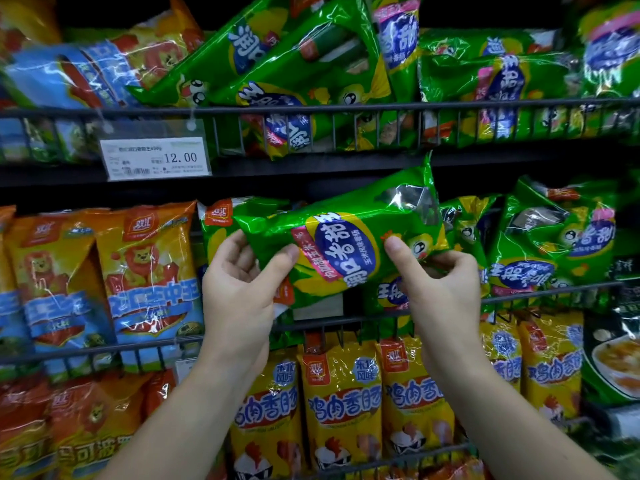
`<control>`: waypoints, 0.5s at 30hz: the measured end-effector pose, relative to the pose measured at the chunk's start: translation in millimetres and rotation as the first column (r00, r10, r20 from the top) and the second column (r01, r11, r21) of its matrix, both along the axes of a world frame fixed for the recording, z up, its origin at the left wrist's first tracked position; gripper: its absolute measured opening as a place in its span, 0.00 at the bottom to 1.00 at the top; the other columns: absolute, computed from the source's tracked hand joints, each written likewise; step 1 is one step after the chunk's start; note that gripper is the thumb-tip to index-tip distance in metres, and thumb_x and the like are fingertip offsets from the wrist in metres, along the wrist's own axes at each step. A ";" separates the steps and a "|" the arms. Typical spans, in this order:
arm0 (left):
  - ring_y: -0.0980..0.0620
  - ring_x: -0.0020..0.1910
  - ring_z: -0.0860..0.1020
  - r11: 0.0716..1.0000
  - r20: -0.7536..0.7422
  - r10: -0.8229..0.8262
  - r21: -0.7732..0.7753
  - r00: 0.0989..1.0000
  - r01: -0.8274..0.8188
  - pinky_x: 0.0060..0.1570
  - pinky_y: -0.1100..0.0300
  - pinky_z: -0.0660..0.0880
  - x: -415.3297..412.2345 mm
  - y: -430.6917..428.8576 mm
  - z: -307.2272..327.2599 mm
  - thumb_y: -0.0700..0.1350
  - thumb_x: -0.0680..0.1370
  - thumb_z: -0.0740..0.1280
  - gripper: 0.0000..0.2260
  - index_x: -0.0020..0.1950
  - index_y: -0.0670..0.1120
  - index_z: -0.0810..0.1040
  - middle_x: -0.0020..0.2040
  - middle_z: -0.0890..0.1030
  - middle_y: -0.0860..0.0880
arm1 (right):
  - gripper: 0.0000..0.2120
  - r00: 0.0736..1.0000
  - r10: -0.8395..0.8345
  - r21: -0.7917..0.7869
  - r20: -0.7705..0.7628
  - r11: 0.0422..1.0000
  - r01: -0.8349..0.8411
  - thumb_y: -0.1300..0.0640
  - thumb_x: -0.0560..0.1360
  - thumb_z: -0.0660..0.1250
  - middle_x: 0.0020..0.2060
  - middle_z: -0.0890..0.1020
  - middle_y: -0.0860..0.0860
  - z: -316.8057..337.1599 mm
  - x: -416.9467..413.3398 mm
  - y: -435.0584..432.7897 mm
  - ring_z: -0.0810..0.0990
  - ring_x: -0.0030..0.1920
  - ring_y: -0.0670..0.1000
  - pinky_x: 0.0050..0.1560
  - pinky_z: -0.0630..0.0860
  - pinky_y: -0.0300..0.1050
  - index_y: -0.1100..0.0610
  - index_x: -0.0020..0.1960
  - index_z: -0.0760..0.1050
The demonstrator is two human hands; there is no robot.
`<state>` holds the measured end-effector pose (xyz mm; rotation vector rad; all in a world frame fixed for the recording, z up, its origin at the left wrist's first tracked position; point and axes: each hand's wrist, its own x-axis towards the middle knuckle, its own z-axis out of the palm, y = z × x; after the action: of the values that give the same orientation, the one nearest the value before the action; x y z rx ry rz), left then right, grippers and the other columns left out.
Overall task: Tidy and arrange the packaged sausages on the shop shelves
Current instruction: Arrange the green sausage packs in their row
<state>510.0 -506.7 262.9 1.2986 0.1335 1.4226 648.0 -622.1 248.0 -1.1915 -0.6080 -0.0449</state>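
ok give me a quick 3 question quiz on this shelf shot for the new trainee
1. Multiple choice: what do the left hand and the right hand hold between them? A) a glass jar B) a green pack C) a cardboard box
2. True or false: the green pack is held level.
3. Fill in: the price tag hanging from the upper shelf rail reads ____.

Key
1. B
2. False: it is tilted, with its right end higher.
3. 12.00
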 end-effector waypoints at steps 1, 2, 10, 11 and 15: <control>0.57 0.54 0.82 1.000 0.010 0.012 0.003 1.000 -0.012 0.48 0.66 0.78 0.2 -0.7 1.5 0.42 0.67 0.74 0.25 0.62 0.49 0.74 0.53 0.84 0.52 | 0.35 0.999 -0.029 -0.021 0.018 0.999 0.029 0.30 0.57 0.71 0.47 0.75 0.49 -1.1 -0.4 -1.4 0.78 0.46 0.49 0.43 0.75 0.42 0.51 0.53 0.69; 0.61 0.53 0.82 0.999 0.015 0.028 0.017 0.999 -0.029 0.47 0.68 0.77 0.4 0.0 2.2 0.41 0.69 0.73 0.22 0.60 0.51 0.73 0.50 0.85 0.57 | 0.33 0.998 -0.056 -0.039 0.040 0.998 0.058 0.30 0.57 0.70 0.45 0.74 0.49 -1.9 -0.8 -3.2 0.75 0.43 0.48 0.41 0.72 0.41 0.52 0.51 0.69; 0.58 0.47 0.83 0.992 0.044 0.072 0.103 0.996 -0.077 0.44 0.65 0.79 -9.6 -1.0 12.5 0.40 0.73 0.70 0.20 0.63 0.47 0.73 0.44 0.85 0.55 | 0.31 0.895 -0.307 -0.064 0.325 0.937 0.344 0.24 0.63 0.63 0.39 0.62 0.46 -14.9 1.2 -8.2 0.64 0.38 0.48 0.36 0.65 0.44 0.51 0.45 0.61; 0.56 0.47 0.84 0.990 0.042 0.076 0.119 0.996 -0.081 0.45 0.62 0.80 -11.3 -2.2 14.5 0.42 0.71 0.71 0.23 0.65 0.46 0.72 0.45 0.86 0.53 | 0.31 0.871 -0.339 -0.034 0.355 0.927 0.375 0.25 0.64 0.63 0.40 0.62 0.46 -16.2 2.3 -7.8 0.64 0.39 0.48 0.37 0.65 0.41 0.52 0.45 0.61; 0.50 0.47 0.85 0.962 -0.010 0.151 0.230 0.988 -0.145 0.43 0.56 0.82 -20.4 -1.7 23.5 0.43 0.69 0.73 0.21 0.60 0.50 0.72 0.46 0.86 0.50 | 0.29 0.812 -0.408 0.094 0.418 0.908 0.408 0.32 0.68 0.67 0.44 0.64 0.49 -14.1 7.4 -9.3 0.64 0.42 0.50 0.40 0.66 0.34 0.55 0.47 0.63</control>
<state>489.6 -508.4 286.3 1.5238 0.0878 1.5835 655.5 -631.4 233.9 -1.3049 -0.7235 -0.6940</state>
